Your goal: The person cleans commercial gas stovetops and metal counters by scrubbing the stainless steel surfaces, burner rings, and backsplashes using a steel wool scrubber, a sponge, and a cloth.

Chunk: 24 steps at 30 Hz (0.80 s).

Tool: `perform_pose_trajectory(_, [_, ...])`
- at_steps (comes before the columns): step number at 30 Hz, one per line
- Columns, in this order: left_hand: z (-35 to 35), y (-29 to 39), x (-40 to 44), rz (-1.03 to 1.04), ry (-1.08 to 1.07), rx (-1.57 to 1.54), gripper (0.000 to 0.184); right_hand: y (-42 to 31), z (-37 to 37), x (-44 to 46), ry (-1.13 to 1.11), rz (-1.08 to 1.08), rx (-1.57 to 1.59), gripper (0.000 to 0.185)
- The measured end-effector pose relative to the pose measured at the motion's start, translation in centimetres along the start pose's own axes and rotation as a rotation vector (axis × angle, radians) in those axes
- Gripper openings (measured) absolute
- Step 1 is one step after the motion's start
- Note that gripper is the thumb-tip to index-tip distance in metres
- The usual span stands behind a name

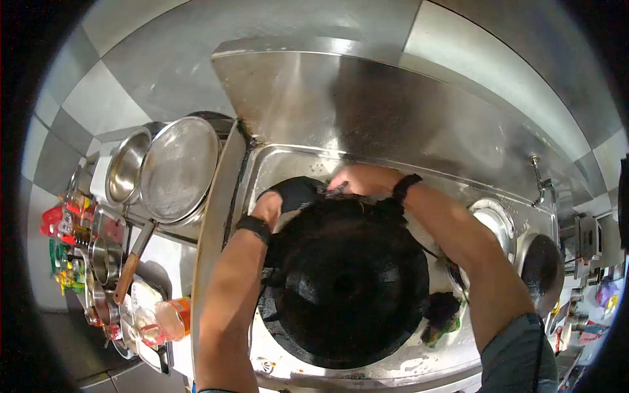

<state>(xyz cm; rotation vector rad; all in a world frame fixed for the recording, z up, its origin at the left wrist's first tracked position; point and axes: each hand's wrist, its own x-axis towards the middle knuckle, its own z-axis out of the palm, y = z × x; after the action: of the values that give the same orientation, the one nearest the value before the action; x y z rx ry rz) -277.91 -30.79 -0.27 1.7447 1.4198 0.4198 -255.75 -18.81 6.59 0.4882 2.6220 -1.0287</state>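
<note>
A large, blackened round vessel [344,281], shaped like a wok or deep pan, fills the middle of the sink. My left hand [296,192], in a black glove, is at its far rim; the dark glove blends into the vessel and hides how the fingers lie. Beside it, my bare right hand [360,179] has its fingers curled down at the same far edge. They close on something small and greyish that I cannot make out. Both wrists wear dark bands. A dark scrubbing pad with a green edge [442,319] lies to the right of the vessel.
The steel sink [298,152] has a high back panel and a tap [540,182] at right. A pale round lid or pan [493,219] and a dark pan [542,272] stand right. At left are a round sieve [179,169], a steel bowl [127,167] and an orange-labelled jar [171,319].
</note>
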Motion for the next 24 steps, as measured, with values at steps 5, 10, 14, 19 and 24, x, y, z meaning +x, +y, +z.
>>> perform_pose_trajectory(5, [1.7, 5.4, 4.9, 0.24, 0.034, 0.128, 0.04, 3.4, -0.1, -7.5, 0.053, 0.068, -0.03, 0.052])
perform_pose_trajectory(10, [1.7, 9.4, 6.3, 0.272, 0.06, 0.292, 0.039, 9.1, 3.3, -10.6, 0.141, 0.013, -0.039, 0.043])
perform_pose_trajectory(14, [-0.7, 10.1, 4.2, 0.181, -0.013, 0.192, 0.039, 8.0, 2.3, -7.7, 0.155, -0.037, -0.045, 0.045])
perform_pose_trajectory(19, [-2.3, 2.5, 3.3, 0.117, -0.218, 0.112, 0.031, 3.9, 0.4, -0.3, 0.043, -0.166, -0.025, 0.032])
perform_pose_trajectory(24, [-2.8, -4.2, -2.2, 0.106, -0.173, -0.049, 0.022, 3.7, 3.4, 7.7, 0.016, -0.202, 0.248, 0.031])
